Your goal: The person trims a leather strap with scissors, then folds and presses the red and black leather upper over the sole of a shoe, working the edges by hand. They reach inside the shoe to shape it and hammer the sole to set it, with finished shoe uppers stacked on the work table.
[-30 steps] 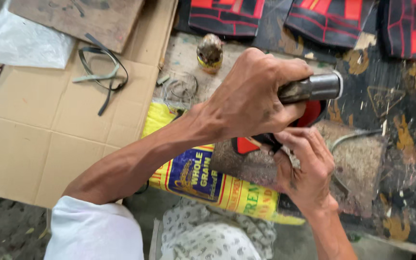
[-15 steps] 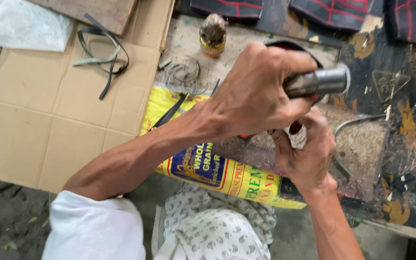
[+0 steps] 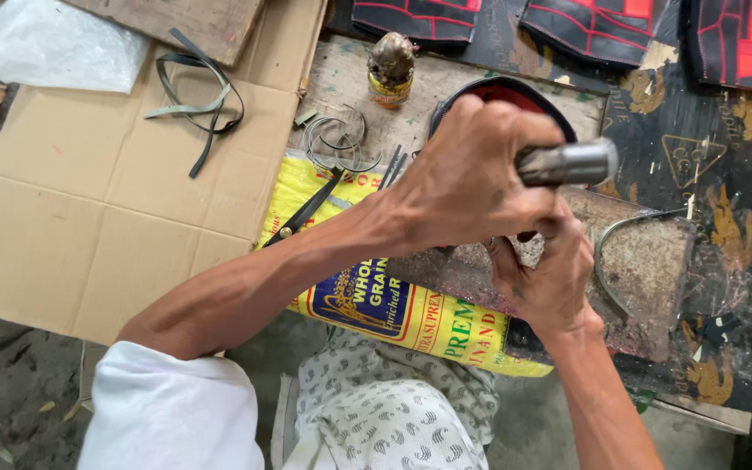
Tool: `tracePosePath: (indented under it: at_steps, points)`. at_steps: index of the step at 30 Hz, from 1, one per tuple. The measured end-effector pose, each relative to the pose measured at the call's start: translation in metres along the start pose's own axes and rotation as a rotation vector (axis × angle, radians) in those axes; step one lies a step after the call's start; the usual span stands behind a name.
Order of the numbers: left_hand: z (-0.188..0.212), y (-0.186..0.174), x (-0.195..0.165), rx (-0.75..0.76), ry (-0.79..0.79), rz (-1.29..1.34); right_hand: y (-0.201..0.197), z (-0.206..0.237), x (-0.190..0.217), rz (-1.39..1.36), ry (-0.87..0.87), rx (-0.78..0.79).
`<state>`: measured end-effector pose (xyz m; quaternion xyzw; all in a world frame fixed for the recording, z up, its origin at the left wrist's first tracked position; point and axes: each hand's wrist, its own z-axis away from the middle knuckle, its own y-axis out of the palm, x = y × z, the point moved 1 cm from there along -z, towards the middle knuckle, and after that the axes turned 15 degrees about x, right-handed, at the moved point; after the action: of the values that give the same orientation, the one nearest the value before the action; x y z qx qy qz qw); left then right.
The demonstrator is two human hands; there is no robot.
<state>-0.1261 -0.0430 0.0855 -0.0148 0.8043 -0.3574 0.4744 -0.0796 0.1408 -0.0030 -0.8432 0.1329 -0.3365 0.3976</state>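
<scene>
My left hand [image 3: 472, 178] is wrapped around a thick grey metal bar [image 3: 567, 163], held level above a rusty stone block [image 3: 646, 270]. Just below it, my right hand [image 3: 546, 274] pinches a small pale piece [image 3: 528, 251] against the block; what the piece is I cannot make out. A red and black curved part [image 3: 502, 90] shows behind my left knuckles, mostly hidden. A curved metal strip [image 3: 607, 252] lies on the block to the right.
A yellow printed sack [image 3: 393, 305] lies under the block. Scissors [image 3: 302, 213], wire rings [image 3: 332, 144] and a small grimy jar [image 3: 391, 65] sit behind it. Flattened cardboard [image 3: 89, 209] with black straps [image 3: 198, 96] is on the left. Red-black panels [image 3: 602, 30] line the far edge.
My left hand with the metal bar has risen slightly and shifted right. My right hand stays on the small piece. The view has tilted down a little.
</scene>
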Motion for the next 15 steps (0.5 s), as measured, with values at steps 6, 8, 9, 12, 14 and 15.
tracePosePath:
  at_steps: [6, 8, 9, 12, 14, 15]
  points:
    - [0.011, 0.008, 0.000, -0.144, 0.022, 0.034, 0.003, 0.008, -0.001, -0.034, 0.024, 0.001]
    - [0.007, 0.010, 0.000, -0.078, -0.005, 0.062, 0.002, 0.009, -0.001, -0.005, 0.022, 0.004]
    - [0.006, 0.010, 0.000, -0.051, -0.033, 0.069, 0.001, 0.009, -0.001, 0.019, 0.003, 0.000]
    - [0.005, 0.009, -0.004, -0.137, 0.010, -0.052, 0.001, 0.006, -0.005, 0.005, 0.090, 0.007]
    - [0.003, 0.010, -0.007, -0.129, 0.036, -0.020, -0.003, 0.007, -0.006, -0.018, 0.141, 0.030]
    - [-0.002, 0.006, -0.005, -0.134, 0.068, -0.036, -0.003, 0.006, -0.008, -0.022, 0.116, 0.024]
